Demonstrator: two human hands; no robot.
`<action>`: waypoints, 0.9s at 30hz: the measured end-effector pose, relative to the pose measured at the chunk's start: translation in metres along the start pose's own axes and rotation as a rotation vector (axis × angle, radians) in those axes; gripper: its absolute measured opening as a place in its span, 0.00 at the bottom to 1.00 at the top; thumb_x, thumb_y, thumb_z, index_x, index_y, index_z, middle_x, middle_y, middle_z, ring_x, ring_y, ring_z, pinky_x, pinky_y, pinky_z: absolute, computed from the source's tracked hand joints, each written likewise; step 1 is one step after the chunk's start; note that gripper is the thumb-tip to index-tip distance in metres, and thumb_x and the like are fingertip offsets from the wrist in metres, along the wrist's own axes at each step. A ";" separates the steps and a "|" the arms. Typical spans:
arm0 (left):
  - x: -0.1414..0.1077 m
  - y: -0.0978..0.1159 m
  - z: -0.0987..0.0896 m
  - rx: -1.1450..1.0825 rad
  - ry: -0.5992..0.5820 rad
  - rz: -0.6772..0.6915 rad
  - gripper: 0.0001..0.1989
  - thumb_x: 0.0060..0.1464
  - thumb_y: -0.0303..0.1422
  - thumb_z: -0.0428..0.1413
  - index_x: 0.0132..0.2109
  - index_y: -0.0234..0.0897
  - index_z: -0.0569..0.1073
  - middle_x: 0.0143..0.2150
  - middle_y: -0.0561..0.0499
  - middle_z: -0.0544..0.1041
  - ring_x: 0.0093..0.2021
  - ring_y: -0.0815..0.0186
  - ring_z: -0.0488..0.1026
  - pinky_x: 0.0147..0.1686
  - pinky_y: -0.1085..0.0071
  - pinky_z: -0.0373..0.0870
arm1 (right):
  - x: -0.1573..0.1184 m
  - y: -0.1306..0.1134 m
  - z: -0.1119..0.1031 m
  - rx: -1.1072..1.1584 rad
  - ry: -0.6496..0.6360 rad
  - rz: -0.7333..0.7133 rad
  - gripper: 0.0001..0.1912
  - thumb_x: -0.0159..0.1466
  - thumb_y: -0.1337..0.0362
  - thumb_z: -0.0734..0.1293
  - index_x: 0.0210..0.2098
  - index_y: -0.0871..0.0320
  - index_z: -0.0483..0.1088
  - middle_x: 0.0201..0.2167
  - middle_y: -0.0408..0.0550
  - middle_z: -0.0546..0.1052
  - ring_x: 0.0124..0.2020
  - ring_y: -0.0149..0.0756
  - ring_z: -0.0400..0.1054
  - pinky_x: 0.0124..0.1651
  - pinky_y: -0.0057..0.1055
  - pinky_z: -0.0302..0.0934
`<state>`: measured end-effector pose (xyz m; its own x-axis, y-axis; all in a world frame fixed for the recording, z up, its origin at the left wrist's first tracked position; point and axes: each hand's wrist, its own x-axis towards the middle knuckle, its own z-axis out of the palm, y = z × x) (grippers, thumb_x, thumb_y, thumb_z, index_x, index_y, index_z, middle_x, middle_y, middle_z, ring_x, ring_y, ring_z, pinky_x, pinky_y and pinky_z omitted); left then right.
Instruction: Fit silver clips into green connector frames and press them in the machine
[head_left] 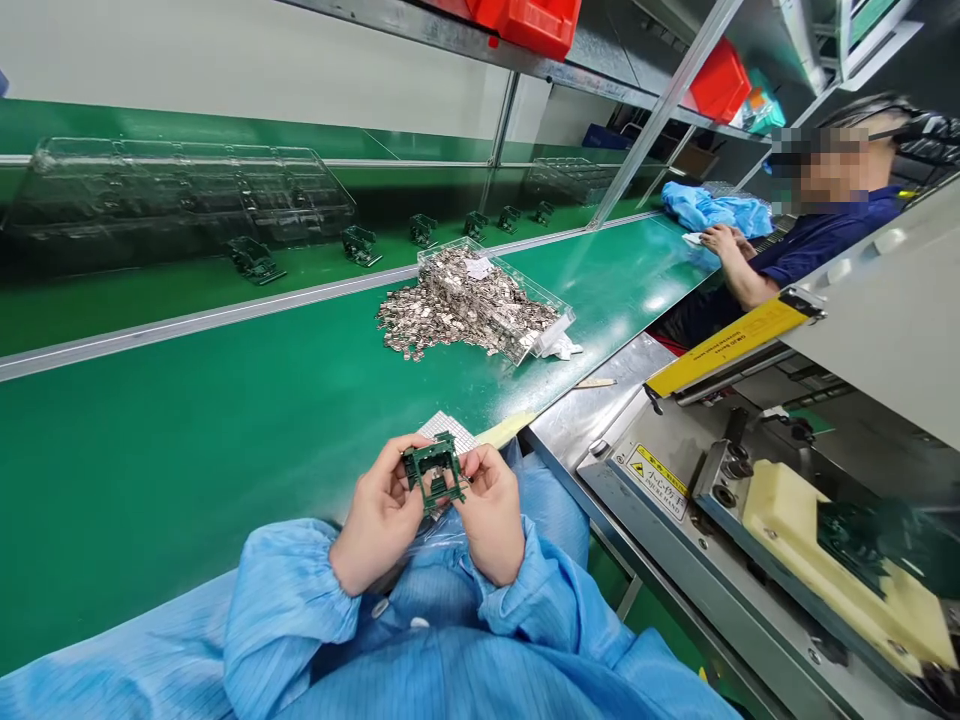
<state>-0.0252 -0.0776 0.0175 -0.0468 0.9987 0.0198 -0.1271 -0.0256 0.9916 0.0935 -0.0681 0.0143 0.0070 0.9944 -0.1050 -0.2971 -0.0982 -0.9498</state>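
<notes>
Between my hands, just above the front edge of the table, is a small green circuit board frame [448, 458] with a squarish opening. My left hand [382, 510] grips its left side between thumb and fingers. At its right edge, my right hand [491, 505] pinches with thumb and fingertips; whether a small part is also in that pinch is too small to tell. Behind and below the frame lies a white gridded sheet [450, 428], partly covered by my hands. A yellow strip [506, 430] sits beside the sheet.
A clear plastic box [559, 335] lies among a heap of small silvery metal pieces [439, 310]. Several green board frames [360, 245] and clear trays [187, 190] line the back ledge. To the right stands a metal machine [720, 520]; beyond it sits another person [825, 220].
</notes>
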 end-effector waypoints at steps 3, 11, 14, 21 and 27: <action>-0.004 -0.001 0.003 0.027 -0.020 0.006 0.17 0.48 0.29 0.60 0.46 0.39 0.68 0.37 0.52 0.74 0.37 0.64 0.74 0.37 0.70 0.74 | -0.006 -0.002 -0.004 0.022 0.009 -0.010 0.17 0.51 0.62 0.72 0.26 0.54 0.56 0.24 0.38 0.62 0.24 0.29 0.58 0.24 0.26 0.61; -0.010 -0.003 0.015 0.036 -0.119 -0.028 0.17 0.48 0.35 0.61 0.45 0.39 0.68 0.39 0.50 0.73 0.36 0.64 0.74 0.34 0.69 0.77 | -0.021 0.000 -0.023 0.006 0.118 -0.087 0.13 0.52 0.62 0.72 0.29 0.55 0.62 0.26 0.40 0.66 0.26 0.31 0.62 0.27 0.26 0.63; 0.001 -0.001 0.008 -0.007 -0.159 -0.086 0.22 0.47 0.38 0.63 0.48 0.39 0.66 0.41 0.49 0.73 0.36 0.64 0.75 0.28 0.71 0.77 | -0.020 0.009 -0.044 -0.045 0.197 -0.106 0.11 0.57 0.58 0.70 0.34 0.56 0.67 0.29 0.43 0.71 0.30 0.32 0.66 0.32 0.27 0.64; 0.051 -0.003 0.011 0.004 -0.114 -0.033 0.22 0.47 0.37 0.63 0.47 0.37 0.64 0.41 0.48 0.74 0.42 0.62 0.75 0.37 0.68 0.77 | 0.002 0.044 -0.068 -0.212 0.078 -0.023 0.23 0.54 0.43 0.69 0.27 0.60 0.73 0.21 0.45 0.75 0.24 0.35 0.68 0.29 0.30 0.63; 0.069 -0.020 0.031 0.040 -0.134 0.032 0.21 0.47 0.36 0.61 0.47 0.37 0.64 0.38 0.51 0.74 0.39 0.65 0.75 0.37 0.70 0.74 | 0.015 0.054 -0.049 -0.231 0.128 -0.061 0.26 0.58 0.43 0.67 0.19 0.58 0.65 0.14 0.40 0.67 0.17 0.29 0.58 0.22 0.26 0.53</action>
<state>0.0047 -0.0070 0.0025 0.0824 0.9944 0.0655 -0.0876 -0.0583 0.9944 0.1248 -0.0605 -0.0530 0.1431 0.9874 -0.0678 -0.0670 -0.0587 -0.9960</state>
